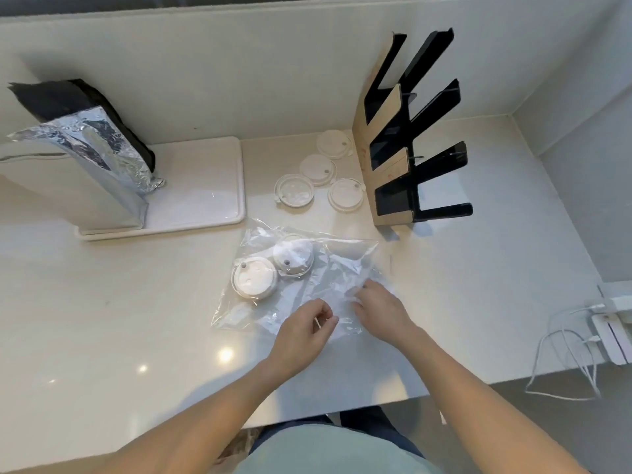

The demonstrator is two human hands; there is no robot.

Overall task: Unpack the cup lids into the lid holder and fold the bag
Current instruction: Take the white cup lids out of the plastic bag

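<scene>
A clear plastic bag (342, 268) lies flat on the pale counter, with two white cup lids (254, 278) inside its left part. Both hands rest on the bag's near edge. My left hand (302, 331) pinches the plastic between thumb and fingers. My right hand (378, 306) grips the plastic just to the right. Several more white lids (318, 169) lie loose on the counter behind the bag. Right of them stands the black-and-wood lid holder (393, 165), whose visible slots hold no lids.
A white tray (205, 186) sits at the back left, bearing a tall foil-lined bag (89, 148). A white power strip with cables (602, 330) lies at the counter's right edge. The counter's front edge runs close to my body.
</scene>
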